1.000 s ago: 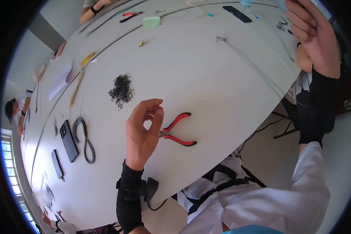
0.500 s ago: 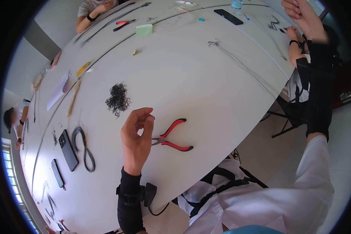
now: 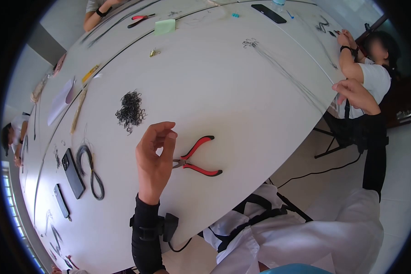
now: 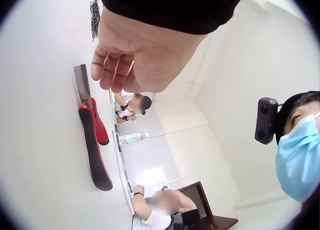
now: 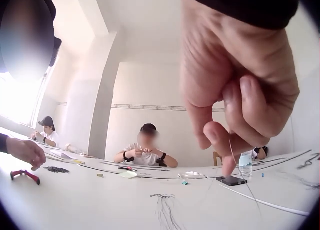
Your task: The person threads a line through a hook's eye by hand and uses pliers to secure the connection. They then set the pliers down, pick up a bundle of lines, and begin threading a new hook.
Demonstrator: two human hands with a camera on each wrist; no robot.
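My left hand [image 3: 154, 160] is held over the table with its fingers loosely bent, thumb tip near the forefinger; nothing shows between them. Close beside it lie red-and-black pliers [image 3: 200, 170], handles spread and jaws partly behind the hand; the left wrist view also shows the pliers [image 4: 92, 140] below the fingers. Out past the table's right edge is my right hand [image 3: 357, 95]. In the right wrist view a thin strand of line [image 5: 253, 192] trails from its bent fingers, pinched there. A pile of small black hooks [image 3: 131, 109] lies beyond my left hand.
Several line strands with hooked ends [image 3: 278, 64] lie at the right. On the left are a coil of dark line [image 3: 96, 176], a phone [image 3: 73, 173] and a second phone [image 3: 61, 201]. A brass-coloured piece [image 3: 154, 53] lies farther back. Another person [image 3: 372, 68] sits at right.
My right hand has come down from the upper right corner to table-edge height. My left hand keeps its pose; it and the tabletop things sit slightly farther left in view.
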